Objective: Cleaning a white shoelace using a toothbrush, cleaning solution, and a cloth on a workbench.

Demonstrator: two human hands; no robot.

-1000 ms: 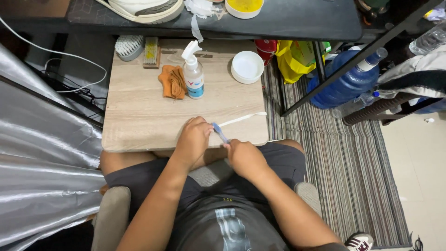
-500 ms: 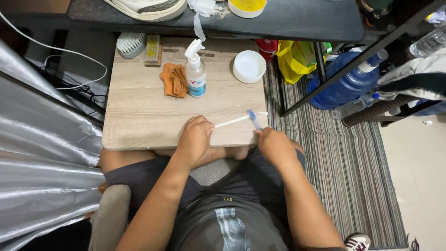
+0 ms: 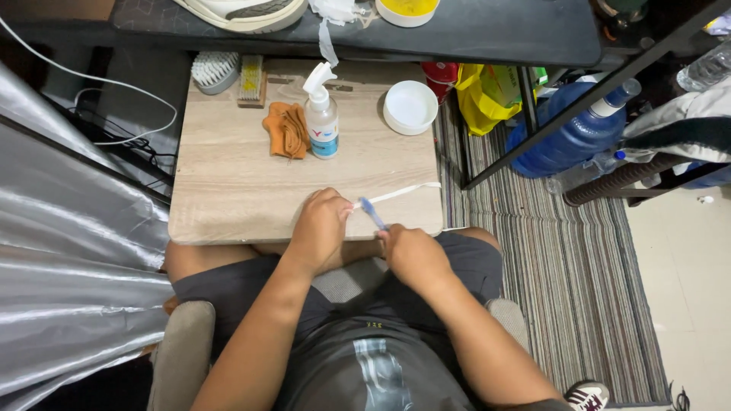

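Note:
My left hand (image 3: 320, 228) pins one end of a white shoelace (image 3: 402, 192) against the wooden table (image 3: 228, 190) near its front edge. The lace runs right toward the table's corner. My right hand (image 3: 411, 255) grips a blue toothbrush (image 3: 373, 213), its head resting on the lace just beside my left fingers. Both hands sit close together at the table's near edge, above my lap.
Farther back on the table stand a spray bottle (image 3: 323, 122), an orange cloth (image 3: 287, 129), a white bowl (image 3: 410, 106) and two brushes (image 3: 228, 74). A shoe (image 3: 244, 11) lies on the dark shelf behind. A large blue water jug (image 3: 571, 129) and yellow bag (image 3: 487, 95) are on the right.
My right hand swept right along the lace with the toothbrush, then came back left to beside my left hand. My left hand stayed put.

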